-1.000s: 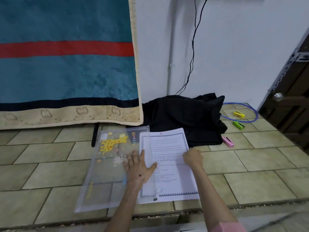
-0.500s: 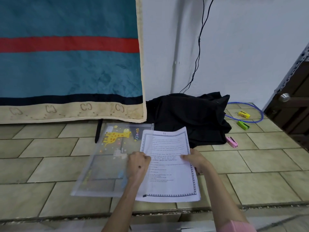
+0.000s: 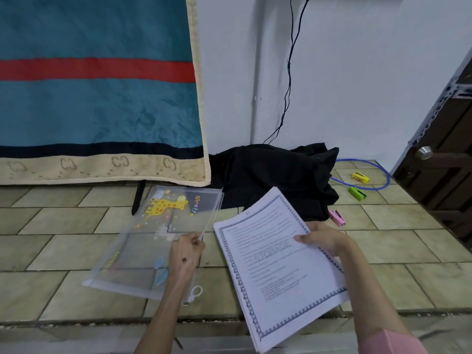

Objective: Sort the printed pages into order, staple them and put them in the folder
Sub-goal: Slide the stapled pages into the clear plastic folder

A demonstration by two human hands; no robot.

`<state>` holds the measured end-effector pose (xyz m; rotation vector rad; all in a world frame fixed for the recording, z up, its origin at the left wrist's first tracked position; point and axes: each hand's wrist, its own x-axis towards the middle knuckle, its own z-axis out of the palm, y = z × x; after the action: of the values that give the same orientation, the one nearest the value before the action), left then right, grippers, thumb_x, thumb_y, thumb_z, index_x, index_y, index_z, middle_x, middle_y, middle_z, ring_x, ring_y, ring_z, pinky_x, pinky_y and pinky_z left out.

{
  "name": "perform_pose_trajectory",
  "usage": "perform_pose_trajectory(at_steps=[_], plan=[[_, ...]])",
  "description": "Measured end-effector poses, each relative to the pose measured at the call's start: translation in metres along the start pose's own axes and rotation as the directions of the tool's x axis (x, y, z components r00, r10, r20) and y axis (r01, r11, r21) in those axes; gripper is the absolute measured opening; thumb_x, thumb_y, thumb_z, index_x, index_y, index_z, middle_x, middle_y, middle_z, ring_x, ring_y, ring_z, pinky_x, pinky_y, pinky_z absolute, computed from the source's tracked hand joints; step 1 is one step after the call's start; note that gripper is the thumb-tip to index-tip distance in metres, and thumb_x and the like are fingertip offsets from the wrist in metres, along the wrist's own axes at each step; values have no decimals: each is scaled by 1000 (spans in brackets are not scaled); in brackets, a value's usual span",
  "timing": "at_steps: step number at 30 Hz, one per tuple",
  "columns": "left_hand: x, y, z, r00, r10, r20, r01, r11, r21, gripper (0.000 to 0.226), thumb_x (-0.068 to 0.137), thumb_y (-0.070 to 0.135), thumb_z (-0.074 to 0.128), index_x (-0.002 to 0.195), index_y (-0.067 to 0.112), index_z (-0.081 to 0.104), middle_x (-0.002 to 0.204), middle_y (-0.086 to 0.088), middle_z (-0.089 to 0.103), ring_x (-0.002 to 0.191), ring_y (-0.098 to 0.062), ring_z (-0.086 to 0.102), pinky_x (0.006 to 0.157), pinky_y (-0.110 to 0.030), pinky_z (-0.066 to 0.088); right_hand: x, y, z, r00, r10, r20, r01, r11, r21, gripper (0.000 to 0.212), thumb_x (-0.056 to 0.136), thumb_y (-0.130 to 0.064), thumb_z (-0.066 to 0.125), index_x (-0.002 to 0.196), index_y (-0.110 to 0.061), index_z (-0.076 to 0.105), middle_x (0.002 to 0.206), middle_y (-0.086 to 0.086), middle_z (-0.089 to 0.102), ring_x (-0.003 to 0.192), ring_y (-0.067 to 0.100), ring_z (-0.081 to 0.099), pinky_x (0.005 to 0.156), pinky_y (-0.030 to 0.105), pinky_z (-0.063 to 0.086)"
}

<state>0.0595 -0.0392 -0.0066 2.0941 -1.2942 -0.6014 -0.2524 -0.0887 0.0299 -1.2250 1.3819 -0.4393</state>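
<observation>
The left hand [image 3: 187, 254] pinches the open edge of the clear plastic zip folder printed with a yellow giraffe [image 3: 155, 241], lifting that edge a little off the tiled floor [image 3: 398, 254]; the right hand [image 3: 323, 237] grips the right side of the stack of white printed pages with a patterned border and the word STORAGE [image 3: 278, 267], holding it tilted above the floor, just beside the folder and apart from it. The pages sit squared as one bundle, so sorting looks finished; whether a staple is in cannot be told, the corner being too small to read; a small pink stapler [image 3: 337, 217] lies on the floor beyond the pages, beside a heap of black cloth [image 3: 275, 175]. What remains, by my judgement, is sliding the stack into the folder's mouth and zipping it shut.
</observation>
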Motion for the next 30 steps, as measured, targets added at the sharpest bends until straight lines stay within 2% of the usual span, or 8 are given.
perform_pose_trajectory(at_steps=[4, 7, 12, 16, 17, 19, 24, 30], plan=[[-10, -1, -8, 998, 51, -36, -51, 999, 14, 22, 87, 30, 59, 93, 16, 75, 86, -10, 73, 84, -23, 67, 65, -21, 37, 23, 2, 19, 999, 12, 35, -8, 995, -96, 25, 89, -4, 59, 113, -7, 64, 109, 10, 70, 97, 27, 69, 87, 42, 55], [-11, -4, -13, 997, 61, -42, -60, 998, 17, 17, 87, 29, 58, 75, 24, 69, 69, 2, 63, 69, -14, 59, 62, -23, 36, 28, 5, 22, 998, 25, 55, -18, 993, -118, 19, 89, -6, 60, 106, -11, 67, 105, 8, 72, 94, 27, 70, 90, 45, 54], [-4, -8, -15, 1000, 3, 14, -4, 998, 63, 25, 86, 16, 55, 105, 13, 72, 103, -8, 73, 98, -22, 66, 81, -23, 46, 18, 4, -1, 995, -5, 98, 5, 1000, -1, 16, 90, -4, 58, 102, -11, 67, 89, 1, 76, 80, 17, 73, 68, 29, 59], [0, -12, -16, 997, -52, 59, 53, 998, -24, 26, 85, 15, 58, 109, 12, 70, 107, -9, 71, 100, -23, 66, 88, -28, 50, 18, 10, -6, 994, -66, 92, 51, 986, 160, 23, 89, -5, 59, 111, -11, 65, 104, 8, 73, 94, 27, 71, 78, 39, 57], [2, -13, -17, 995, -67, 70, 69, 997, -30, 26, 85, 15, 59, 108, 12, 70, 107, -10, 71, 100, -23, 66, 88, -28, 50, 18, 11, -2, 994, -65, 92, 49, 984, 174, 23, 90, -6, 58, 111, -11, 64, 103, 7, 73, 93, 26, 71, 76, 38, 58], [6, -14, -19, 991, -83, 100, 87, 996, -35, 24, 86, 16, 60, 106, 12, 71, 106, -10, 72, 101, -23, 65, 88, -28, 49, 19, 13, 8, 994, -53, 90, 41, 990, 133, 19, 90, -6, 58, 105, -14, 66, 95, 3, 75, 85, 20, 73, 67, 31, 58], [8, -16, -23, 988, -76, 134, 88, 992, -90, 25, 87, 16, 62, 108, 8, 70, 108, -11, 71, 103, -22, 64, 88, -23, 45, 29, 21, 20, 994, 15, 108, -4, 995, -101, 24, 90, -5, 57, 106, -21, 67, 106, 0, 73, 98, 21, 69, 95, 44, 50], [1, -5, -24, 991, 19, 135, -18, 1000, -12, 21, 88, 16, 57, 102, 15, 73, 103, -7, 72, 103, -19, 65, 86, -22, 44, 30, 2, 25, 990, 16, 142, 5, 989, -146, 30, 90, -2, 55, 114, -17, 64, 112, 1, 70, 104, 21, 66, 94, 38, 51]])
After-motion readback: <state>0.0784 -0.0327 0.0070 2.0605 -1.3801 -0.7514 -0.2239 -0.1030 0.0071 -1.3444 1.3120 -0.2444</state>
